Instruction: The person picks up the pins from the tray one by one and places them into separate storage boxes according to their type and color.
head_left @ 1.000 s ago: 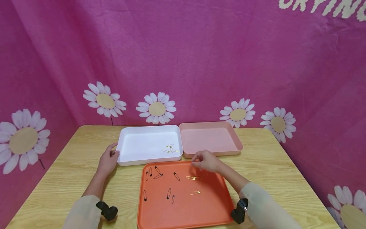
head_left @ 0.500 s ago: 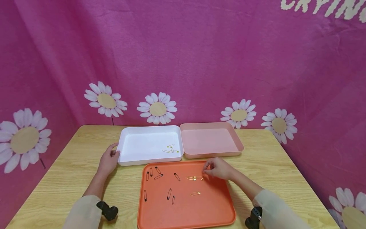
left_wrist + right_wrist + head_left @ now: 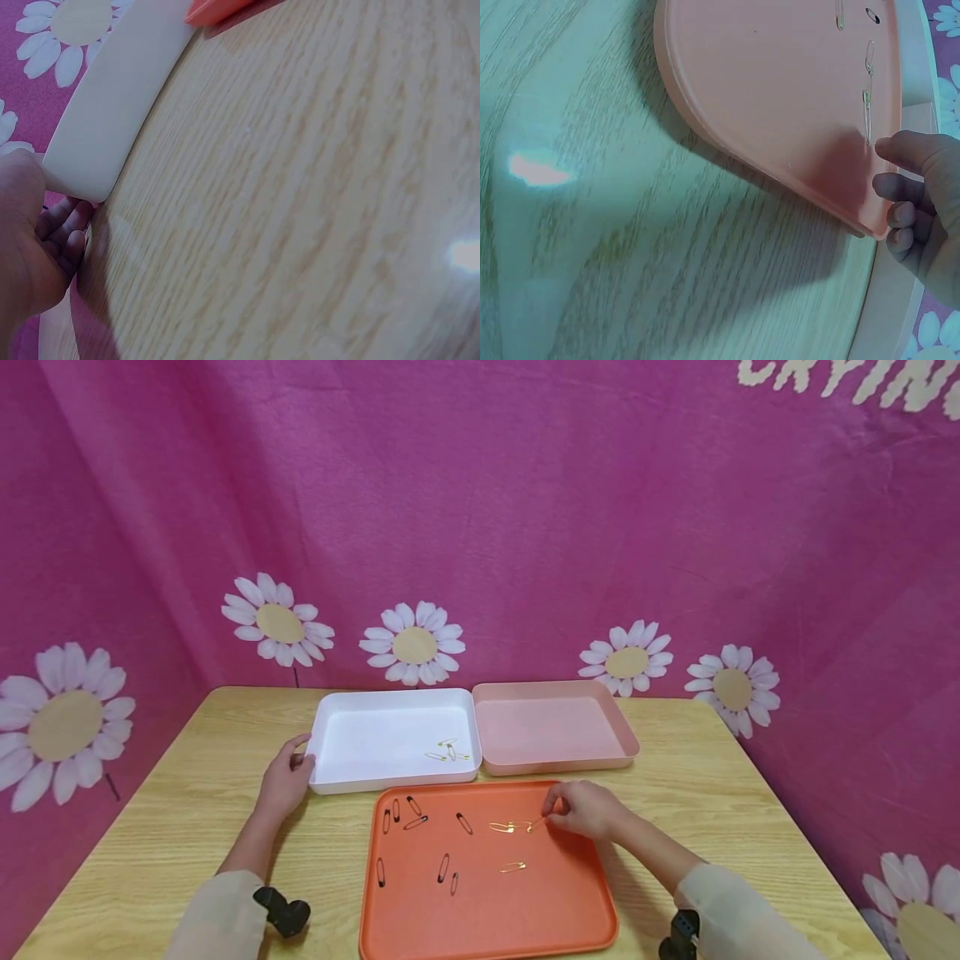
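1. The right hand [image 3: 585,810] has thumb and forefinger slightly parted at the end of a gold safety pin [image 3: 530,827], toward the far right corner of the orange tray [image 3: 487,922]; whether they pinch it, I cannot tell.
2. The left hand [image 3: 283,781] grips the white tray [image 3: 375,735] at its left edge.
3. Wide room separates that pin from the orange tray's near edge.
4. Black safety pins [image 3: 441,879] occupy its left half.

Right hand [image 3: 585,810] — lower, farther right
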